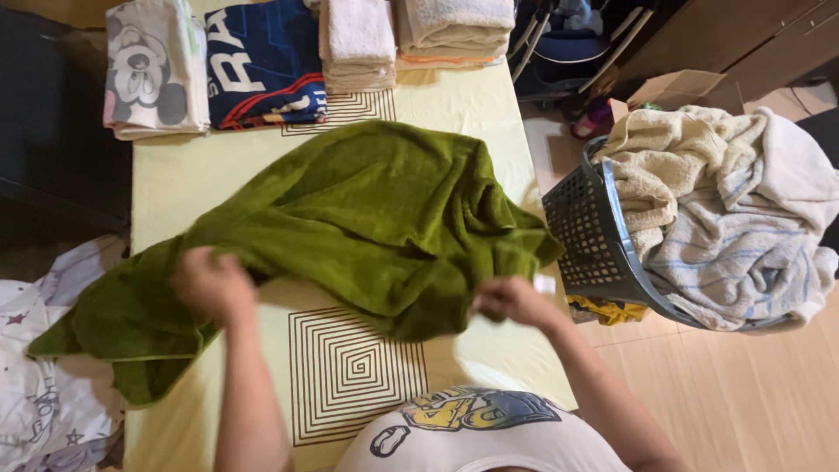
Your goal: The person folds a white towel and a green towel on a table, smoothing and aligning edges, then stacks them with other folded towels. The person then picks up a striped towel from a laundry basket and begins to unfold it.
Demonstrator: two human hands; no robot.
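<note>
A large olive-green towel lies rumpled across a pale yellow table with brown square-spiral patterns. My left hand grips the towel's near edge at the left, where the cloth hangs over the table's side. My right hand pinches the towel's near edge at the right, close to the table's right side.
Folded towels are stacked along the far edge: a cartoon-print one, a blue one, a white stack and a cream stack. A dark laundry basket heaped with pale towels stands on the wooden floor at right. Star-print fabric lies at left.
</note>
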